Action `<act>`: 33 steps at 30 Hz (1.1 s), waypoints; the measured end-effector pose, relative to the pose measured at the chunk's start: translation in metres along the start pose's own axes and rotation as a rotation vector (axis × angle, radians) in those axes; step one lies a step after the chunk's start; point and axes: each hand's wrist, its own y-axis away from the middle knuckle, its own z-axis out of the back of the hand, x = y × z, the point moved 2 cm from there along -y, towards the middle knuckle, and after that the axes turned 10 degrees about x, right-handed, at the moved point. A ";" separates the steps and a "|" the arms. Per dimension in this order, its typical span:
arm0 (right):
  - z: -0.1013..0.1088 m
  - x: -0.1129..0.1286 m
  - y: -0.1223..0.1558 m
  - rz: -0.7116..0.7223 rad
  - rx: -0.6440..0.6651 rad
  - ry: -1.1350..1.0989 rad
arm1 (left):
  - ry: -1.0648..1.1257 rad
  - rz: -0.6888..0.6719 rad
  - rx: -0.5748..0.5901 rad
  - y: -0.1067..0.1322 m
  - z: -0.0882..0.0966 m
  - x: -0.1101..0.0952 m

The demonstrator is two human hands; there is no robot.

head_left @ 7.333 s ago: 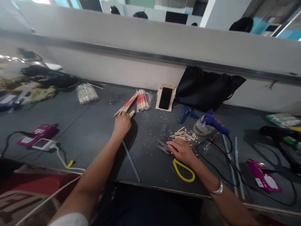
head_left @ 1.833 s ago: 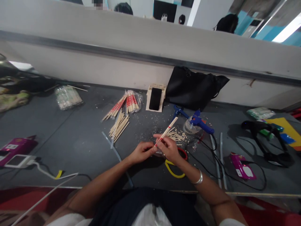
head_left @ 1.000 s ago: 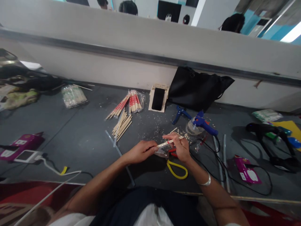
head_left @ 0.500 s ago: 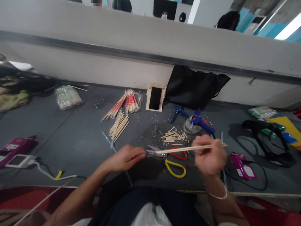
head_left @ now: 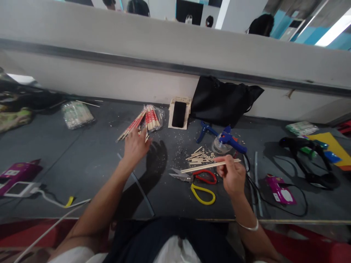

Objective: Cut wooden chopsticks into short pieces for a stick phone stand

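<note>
A pair of pale wooden chopsticks is pinched in my right hand, pointing left above the scissors. Over a pile of bare wooden sticks, my left hand reaches out with its fingers apart, hiding most of the pile. Just beyond it lie bundles of sticks with red printed ends, partly in clear plastic. The scissors, with one red and one yellow handle, rest spread on the table below the chopsticks. Short cut stick pieces lie heaped behind my right hand.
A blue glue gun rests on a clear jar, with a blue clamp-like tool beside it. A phone and black bag are by the wall. Cables and purple boxes flank the work area.
My left hand has moved away from the chopsticks' end, up and left to the stick pile. My right hand has shifted slightly left, bringing the chopsticks lower over the cut pieces.
</note>
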 end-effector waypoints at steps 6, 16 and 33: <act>-0.025 -0.014 0.000 -0.110 0.251 0.145 | 0.589 -0.601 0.257 0.045 -0.005 -0.068; -0.043 -0.019 -0.001 -0.144 0.388 0.154 | 0.824 -0.615 0.520 0.056 -0.022 -0.105; -0.036 -0.036 -0.012 -0.221 0.253 0.059 | 1.022 0.062 0.161 -0.030 -0.020 -0.043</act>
